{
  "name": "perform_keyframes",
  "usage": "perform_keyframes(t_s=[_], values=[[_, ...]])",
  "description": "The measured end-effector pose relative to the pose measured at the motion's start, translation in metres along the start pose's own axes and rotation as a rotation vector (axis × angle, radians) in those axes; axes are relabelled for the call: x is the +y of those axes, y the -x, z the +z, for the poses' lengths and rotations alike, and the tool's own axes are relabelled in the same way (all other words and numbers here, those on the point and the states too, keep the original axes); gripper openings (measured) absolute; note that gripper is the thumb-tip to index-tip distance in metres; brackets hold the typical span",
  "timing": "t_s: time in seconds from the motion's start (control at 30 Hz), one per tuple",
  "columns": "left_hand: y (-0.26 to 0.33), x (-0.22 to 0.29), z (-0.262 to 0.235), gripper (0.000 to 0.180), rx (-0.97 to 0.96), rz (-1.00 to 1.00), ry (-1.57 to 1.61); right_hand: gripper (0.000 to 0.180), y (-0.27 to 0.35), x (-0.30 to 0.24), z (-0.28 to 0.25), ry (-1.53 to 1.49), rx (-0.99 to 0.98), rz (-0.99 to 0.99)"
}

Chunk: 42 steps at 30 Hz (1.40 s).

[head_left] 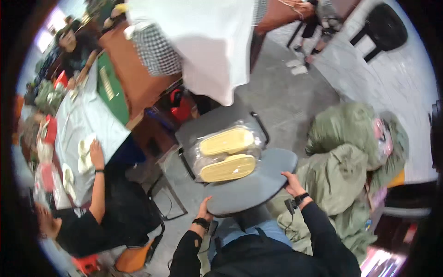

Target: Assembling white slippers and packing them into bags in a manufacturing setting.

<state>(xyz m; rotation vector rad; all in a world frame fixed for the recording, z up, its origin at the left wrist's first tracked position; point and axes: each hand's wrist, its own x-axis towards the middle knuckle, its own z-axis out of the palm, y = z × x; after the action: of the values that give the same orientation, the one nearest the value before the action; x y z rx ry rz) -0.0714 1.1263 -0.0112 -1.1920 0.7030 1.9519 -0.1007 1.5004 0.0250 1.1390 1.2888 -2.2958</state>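
My left hand (204, 210) grips the near left edge of a grey chair's backrest (258, 189). On the right edge of that backrest my right hand (293, 184) is closed too, its thumb on the upper face and the other fingers mostly hidden. Beyond the backrest, on the dark seat (210, 119), lies a pair of yellow slippers (228, 168) in a clear plastic bag (258, 150). The two slippers rest side by side, lying crosswise. Black armrests (260, 128) flank the seat.
A table with a white cloth (198, 32) stands ahead. Olive fabric sacks (339, 171) are heaped at the right on the floor. At the left a seated person (97, 207) reaches over a grey-covered table (97, 115) with pale shoes (85, 154). A black stool (385, 25) stands far right.
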Motion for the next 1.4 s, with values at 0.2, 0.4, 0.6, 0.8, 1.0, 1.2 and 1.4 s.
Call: perform_keyframes(t_s=[0.2, 0.4, 0.6, 0.8, 1.0, 1.2, 1.4], values=[[-0.012, 0.044, -0.101, 0.043, 0.056, 0.044, -0.134, 0.030, 0.000, 0.040, 0.060, -0.027, -0.026, 0.039], [0.006, 0.051, -0.099, 0.051, -0.032, 0.228, -0.029, 0.038, -0.002, 0.066, 0.075, -0.086, -0.051, 0.030], [-0.002, -0.018, -0.099, 0.060, 0.211, 0.650, 0.019, 0.071, -0.007, 0.019, 0.039, 0.453, -0.335, 0.352], [-0.082, 0.025, -0.003, 0.058, -0.116, 0.423, -0.080, 0.046, -0.104, -0.010, 0.005, 1.876, -1.011, -0.144], [-0.150, 0.006, 0.149, 0.053, -0.340, 0.264, -0.371, 0.032, -0.173, -0.112, -0.087, 1.920, -0.844, -0.027], [-0.164, -0.039, 0.233, 0.049, -0.468, 0.172, -0.566, 0.034, -0.260, -0.252, -0.184, 1.417, -0.478, -0.119], [-0.223, -0.071, 0.310, 0.044, -0.595, 0.089, -0.771, 0.033, -0.307, -0.389, -0.188, 1.352, -0.457, -0.365]])
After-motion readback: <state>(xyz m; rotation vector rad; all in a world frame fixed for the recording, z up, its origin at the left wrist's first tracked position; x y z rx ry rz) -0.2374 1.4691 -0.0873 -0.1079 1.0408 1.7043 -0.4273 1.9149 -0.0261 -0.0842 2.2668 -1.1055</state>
